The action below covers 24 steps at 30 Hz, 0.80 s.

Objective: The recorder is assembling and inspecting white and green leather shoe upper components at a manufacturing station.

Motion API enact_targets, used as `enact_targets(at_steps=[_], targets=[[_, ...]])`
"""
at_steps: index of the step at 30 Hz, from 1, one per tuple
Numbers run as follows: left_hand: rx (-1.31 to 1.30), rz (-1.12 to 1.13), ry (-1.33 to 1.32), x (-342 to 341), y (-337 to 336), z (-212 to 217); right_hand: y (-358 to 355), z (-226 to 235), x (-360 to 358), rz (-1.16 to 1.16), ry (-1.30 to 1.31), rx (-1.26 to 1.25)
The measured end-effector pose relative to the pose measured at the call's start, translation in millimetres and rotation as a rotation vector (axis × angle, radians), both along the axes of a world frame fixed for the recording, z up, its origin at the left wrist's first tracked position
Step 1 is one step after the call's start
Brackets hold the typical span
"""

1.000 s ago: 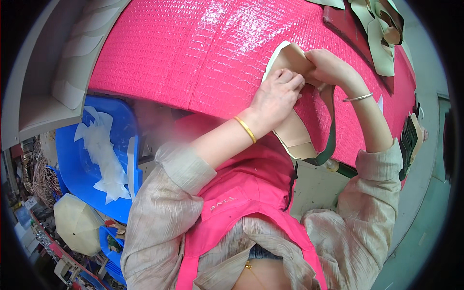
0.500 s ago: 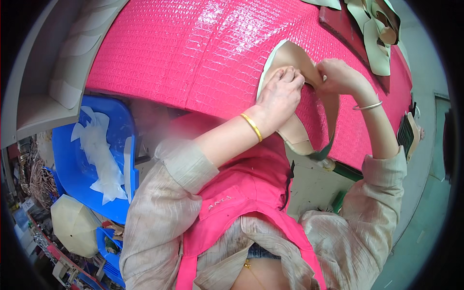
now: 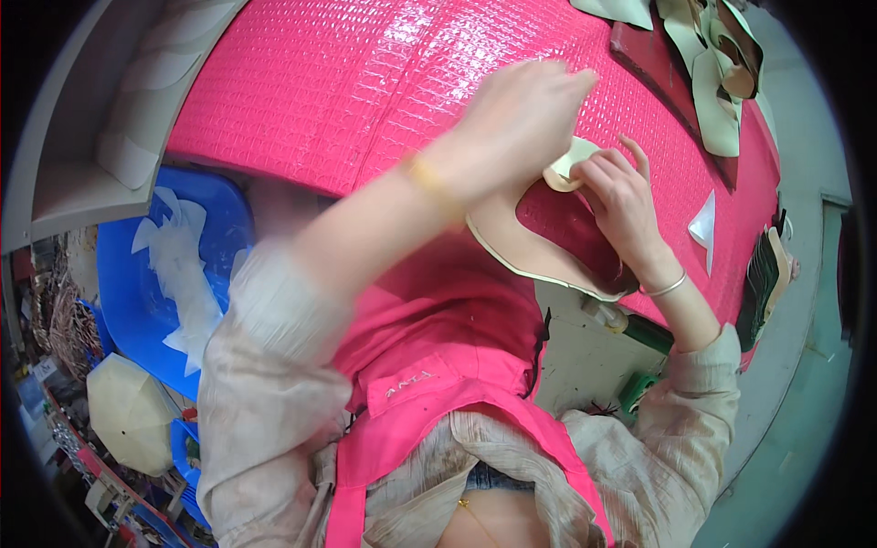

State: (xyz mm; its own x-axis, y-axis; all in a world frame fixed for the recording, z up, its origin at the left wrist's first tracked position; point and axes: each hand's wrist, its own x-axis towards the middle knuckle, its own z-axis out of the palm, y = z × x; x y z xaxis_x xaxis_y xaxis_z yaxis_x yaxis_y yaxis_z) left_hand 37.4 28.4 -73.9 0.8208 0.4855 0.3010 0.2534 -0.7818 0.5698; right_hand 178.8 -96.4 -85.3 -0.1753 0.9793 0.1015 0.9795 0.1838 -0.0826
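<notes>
From my feed, the pink quilted worktop (image 3: 365, 91) fills the upper view, and I place everything from it. Lying on its near edge is the cream curved leather piece (image 3: 534, 260), its long axis running from the near-left toward the far-right, its narrow far tip pointing away from me. My right hand (image 3: 621, 196) sits right at that tip, fingers curled and pinching it. My left hand (image 3: 521, 123) hovers blurred just above the piece, loosely closed; I cannot tell if it grips anything. The right is nearer the tip.
</notes>
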Motion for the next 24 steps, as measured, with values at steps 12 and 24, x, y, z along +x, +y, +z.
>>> enact_targets(at_steps=[12,24], targets=[[-0.748,-0.494,0.313,58,34,-52,-24,6,-6,0.214,-0.051,0.133],[-0.718,-0.488,0.254,57,26,-56,-20,12,2,0.115,-0.072,0.217]])
